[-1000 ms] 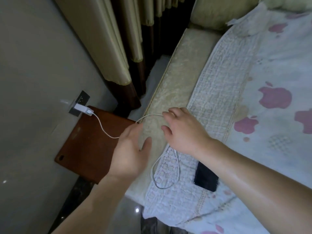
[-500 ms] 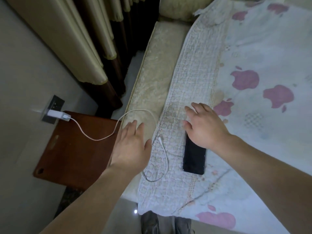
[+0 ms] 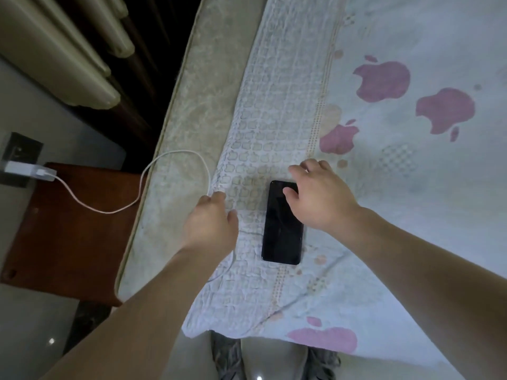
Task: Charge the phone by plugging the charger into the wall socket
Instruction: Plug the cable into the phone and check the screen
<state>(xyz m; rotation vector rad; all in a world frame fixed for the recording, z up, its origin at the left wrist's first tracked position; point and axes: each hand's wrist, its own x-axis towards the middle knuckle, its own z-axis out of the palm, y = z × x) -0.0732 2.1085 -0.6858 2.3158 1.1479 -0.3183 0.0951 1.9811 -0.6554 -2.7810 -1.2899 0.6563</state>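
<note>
A black phone [image 3: 282, 226] lies screen up on the bed sheet. My right hand [image 3: 322, 200] rests over its top end, fingers spread, thumb on the glass. A white charger [image 3: 20, 170] sits plugged into the dark wall socket [image 3: 20, 149] at far left. Its white cable [image 3: 104, 211] sags across the wooden bedside table [image 3: 63, 237], loops over the mattress edge and runs under my left hand [image 3: 211, 223]. That hand is palm down on the sheet, left of the phone, with its fingers bent over the cable. The cable's plug end is hidden beneath it.
The bed has a cream mattress edge [image 3: 192, 111] and a white sheet with pink apple prints [image 3: 384, 83]. Beige curtains [image 3: 60, 56] hang at upper left. My shoes [image 3: 227, 357] stand on the shiny floor below the bed's edge.
The view has tilted down toward the bed. My right hand has come down onto the phone's top end. My left hand has moved right onto the cable on the sheet.
</note>
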